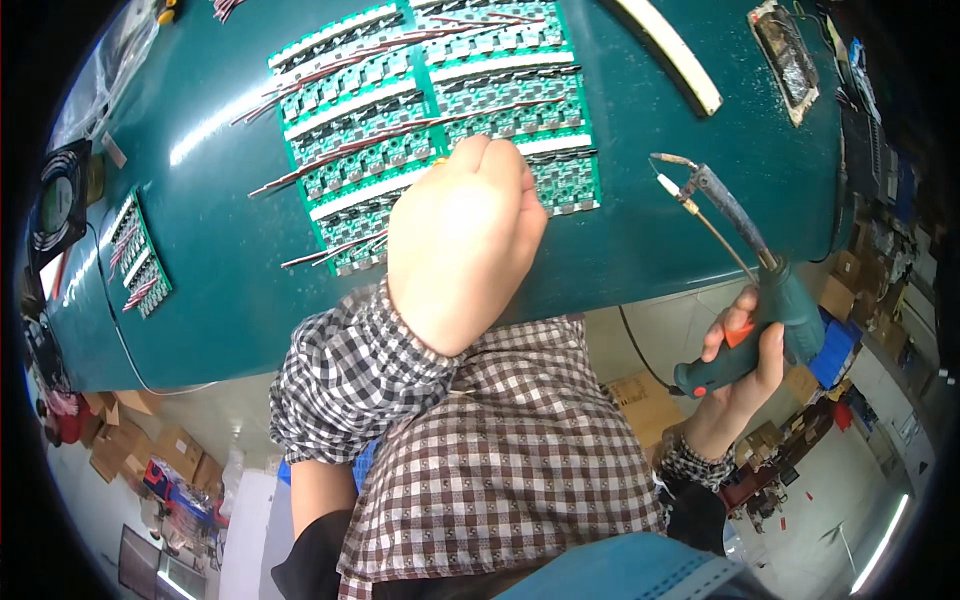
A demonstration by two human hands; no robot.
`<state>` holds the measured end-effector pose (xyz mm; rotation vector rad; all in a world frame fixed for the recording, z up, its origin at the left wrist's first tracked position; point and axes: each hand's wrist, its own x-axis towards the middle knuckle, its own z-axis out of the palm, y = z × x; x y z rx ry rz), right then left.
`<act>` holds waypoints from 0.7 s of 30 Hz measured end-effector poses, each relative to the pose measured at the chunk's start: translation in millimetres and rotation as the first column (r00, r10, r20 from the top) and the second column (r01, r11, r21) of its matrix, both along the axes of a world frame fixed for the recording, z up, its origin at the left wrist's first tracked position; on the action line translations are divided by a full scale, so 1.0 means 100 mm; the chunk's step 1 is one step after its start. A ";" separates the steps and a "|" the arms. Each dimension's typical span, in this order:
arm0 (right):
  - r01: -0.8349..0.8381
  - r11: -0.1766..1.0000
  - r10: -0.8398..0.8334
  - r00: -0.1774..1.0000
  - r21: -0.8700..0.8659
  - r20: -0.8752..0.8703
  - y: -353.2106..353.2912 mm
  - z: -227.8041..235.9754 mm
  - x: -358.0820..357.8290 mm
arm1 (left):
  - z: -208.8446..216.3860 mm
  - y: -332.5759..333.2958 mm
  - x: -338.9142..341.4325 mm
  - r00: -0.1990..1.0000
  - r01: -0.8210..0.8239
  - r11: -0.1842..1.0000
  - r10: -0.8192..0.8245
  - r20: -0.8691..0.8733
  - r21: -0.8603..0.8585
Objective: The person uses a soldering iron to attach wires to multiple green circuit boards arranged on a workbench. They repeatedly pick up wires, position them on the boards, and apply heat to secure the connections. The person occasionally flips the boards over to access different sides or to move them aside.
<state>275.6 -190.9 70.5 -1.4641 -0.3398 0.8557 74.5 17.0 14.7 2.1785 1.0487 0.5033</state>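
Observation:
My left hand [462, 235] is closed over the lower middle of a large green circuit board panel [572, 185]. Its fingertips are hidden beneath the hand, so what they grip does not show. Rows of white strips and small parts cover the panel, with thin red, black and white wires [345, 158] lying across it and past its left edge. In my right hand [768, 362], off the table's front edge, is a dark green soldering gun [798, 305] with a red trigger. Its metal tip and a thin solder feed tube [722, 240] point up and left, apart from the panel.
A smaller circuit board piece [140, 258] with wires lies at the left, near a black fan [62, 200]. A curved white strip [668, 52] and a stained shallow tray [785, 62] lie at the back right. The gun's black cord [640, 350] hangs below the table edge.

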 end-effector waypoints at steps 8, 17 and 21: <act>-0.204 0.952 0.227 0.971 -0.229 0.079 -0.07 0.10 -0.31 | -0.01 -0.01 0.00 1.000 -0.026 0.999 0.027 -0.015 0.022; -0.297 0.897 0.324 0.946 -0.327 0.028 -0.12 0.07 -0.34 | -0.02 -0.01 0.00 1.000 -0.021 1.000 0.021 -0.021 0.012; -0.300 0.900 0.324 0.946 -0.316 0.023 -0.18 0.02 -0.33 | -0.02 -0.02 0.00 1.000 -0.017 1.000 0.017 -0.022 0.013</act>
